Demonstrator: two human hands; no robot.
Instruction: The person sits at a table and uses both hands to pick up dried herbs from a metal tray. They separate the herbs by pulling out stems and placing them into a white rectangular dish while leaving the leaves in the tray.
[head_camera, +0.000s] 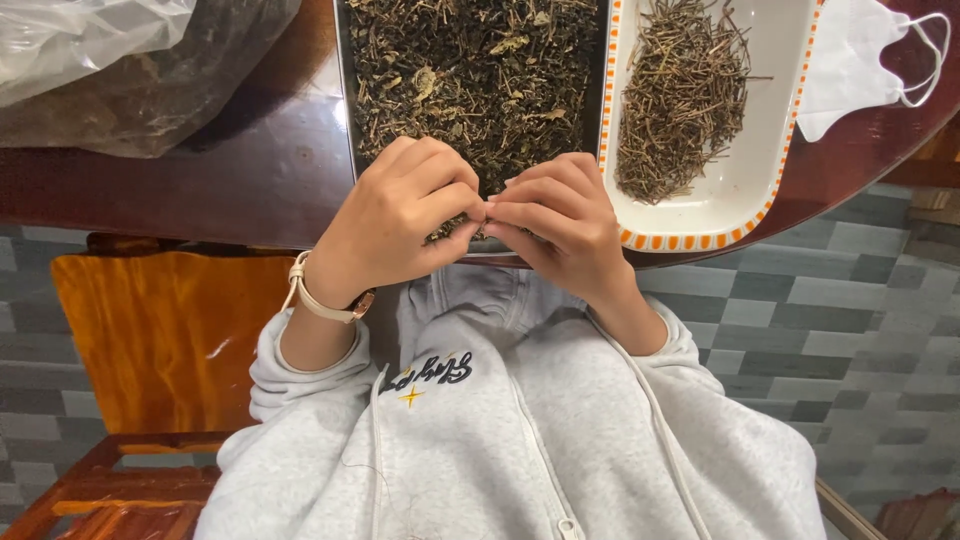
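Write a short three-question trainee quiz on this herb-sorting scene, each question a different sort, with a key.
1. True or false: the white tray with the orange-dotted rim holds mostly bare stems.
2. Multiple choice: where do the left hand and right hand meet? A) over the white face mask B) at the near edge of the metal tray of dried leaves C) over the wooden chair
3. Fill in: the watch with the pale strap sits on the ____ wrist.

Key
1. True.
2. B; the fingers of both hands pinch a small bit of dried herb there.
3. Left.
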